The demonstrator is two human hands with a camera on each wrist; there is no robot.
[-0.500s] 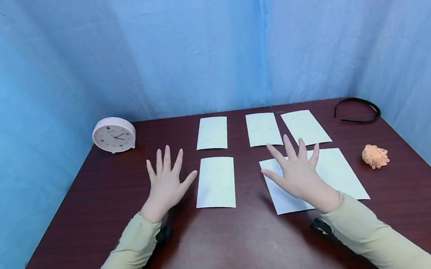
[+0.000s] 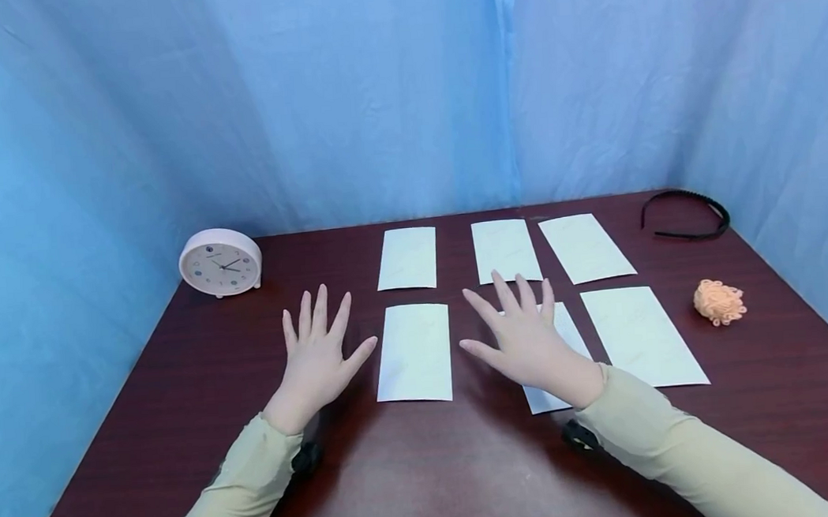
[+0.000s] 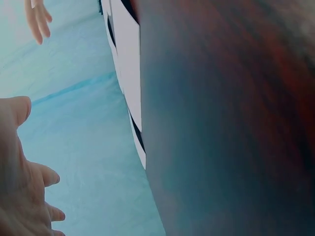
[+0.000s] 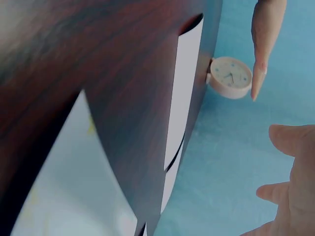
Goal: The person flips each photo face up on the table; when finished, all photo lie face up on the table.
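Note:
My left hand (image 2: 314,367) is held over the table with its fingers straight and spread, holding nothing. It is nearest to a white paper sheet (image 2: 414,353) lying just right of its thumb. With fingers likewise fanned out, my right hand (image 2: 537,350) is empty above another white sheet (image 2: 568,328) and partly covers it in the head view. The wrist views show both hands raised above the tabletop, the left hand (image 3: 24,182) with its thumb apart and the right hand (image 4: 300,187) against the blue curtain behind.
More white sheets lie flat: one at back left (image 2: 407,259), two at back right (image 2: 506,250) (image 2: 587,248), one at front right (image 2: 644,337). A round white clock (image 2: 220,262) stands far left. A black headband (image 2: 721,220) and a peach looped ball (image 2: 719,301) lie right.
My right hand has moved left, from between the two front right sheets to over the left one, uncovering the gap between them. My left hand has barely moved.

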